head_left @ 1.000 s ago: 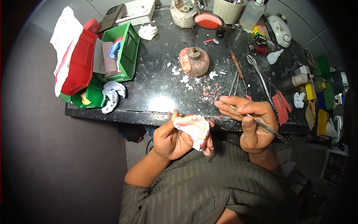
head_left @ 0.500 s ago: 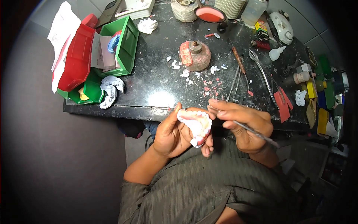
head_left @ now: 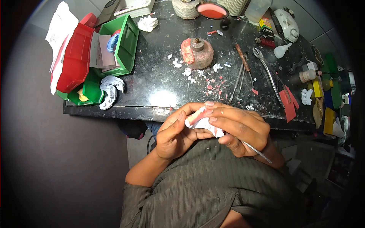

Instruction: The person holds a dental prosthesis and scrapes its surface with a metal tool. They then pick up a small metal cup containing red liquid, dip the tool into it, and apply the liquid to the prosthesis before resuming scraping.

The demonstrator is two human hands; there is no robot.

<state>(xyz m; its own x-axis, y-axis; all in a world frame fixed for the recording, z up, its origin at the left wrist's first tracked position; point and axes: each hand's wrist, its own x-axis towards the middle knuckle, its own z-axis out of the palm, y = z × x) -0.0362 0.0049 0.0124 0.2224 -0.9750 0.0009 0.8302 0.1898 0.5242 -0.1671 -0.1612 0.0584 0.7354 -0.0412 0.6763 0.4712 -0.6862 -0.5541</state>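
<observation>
My left hand point(head_left: 172, 136) is closed around a dental cast point(head_left: 204, 124), white plaster with a pink wax rim, held just in front of the bench edge. On the cast's other side, the fingers of my right hand point(head_left: 245, 127) rest against its upper and right parts, covering some of it. A thin metal wax carver point(head_left: 259, 152) is gripped in that same hand, its handle sticking out below toward the right. The carver's working tip is hidden behind my fingers.
On the black bench point(head_left: 148, 81) stands a spirit burner point(head_left: 201, 55), with plaster and pink wax crumbs near it. Metal tools, a wax knife point(head_left: 242, 57) and pink wax sheets point(head_left: 289, 108) lie to the right. Green bins point(head_left: 127, 47) and a red bin point(head_left: 76, 57) are at left.
The cast has turned in my left hand. My right hand has moved left onto the cast, its fingers now touching it, and the carver has shifted with it.
</observation>
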